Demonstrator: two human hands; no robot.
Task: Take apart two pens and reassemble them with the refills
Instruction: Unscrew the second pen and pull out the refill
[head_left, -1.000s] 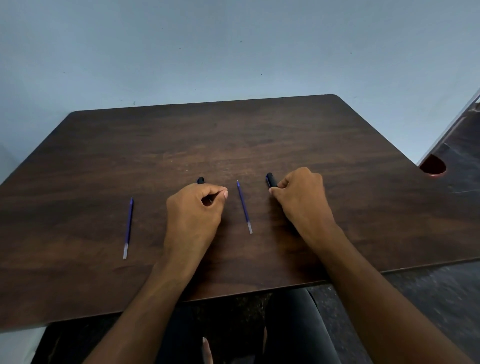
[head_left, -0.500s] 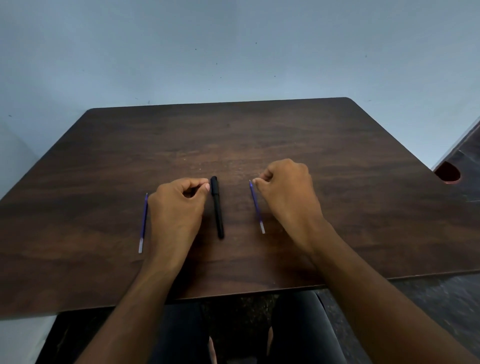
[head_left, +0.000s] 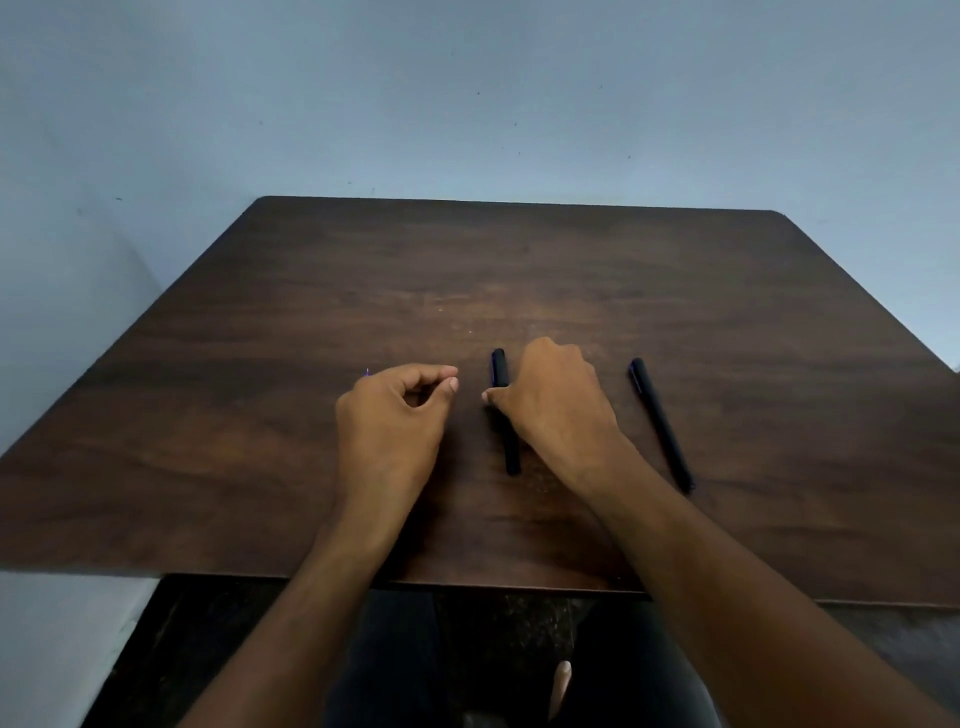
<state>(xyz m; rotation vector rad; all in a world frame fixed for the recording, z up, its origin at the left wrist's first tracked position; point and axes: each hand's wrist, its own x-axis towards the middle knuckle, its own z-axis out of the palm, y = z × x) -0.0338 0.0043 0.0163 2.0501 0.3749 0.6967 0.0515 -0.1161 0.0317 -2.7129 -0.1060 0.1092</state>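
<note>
Two black pens lie on the dark wooden table (head_left: 727, 322). My right hand (head_left: 556, 400) is curled over the middle black pen (head_left: 510, 452), thumb against its left side, and grips it near the cap end. The second black pen (head_left: 660, 423) lies free to the right of that hand. My left hand (head_left: 395, 415) hovers left of the middle pen with fingers curled, thumb and forefinger slightly apart with nothing visible between them. Only the tip of a blue refill (head_left: 367, 372) peeks out behind its knuckles. The other refill is hidden.
A pale blue wall rises behind the table's far edge. The table's near edge (head_left: 467, 582) runs just above my lap, and dark floor shows below it.
My right hand moved left from the refill onto the middle pen, uncovering the second pen at the right. My left hand shifted left over the left refill. The camera view swung right.
</note>
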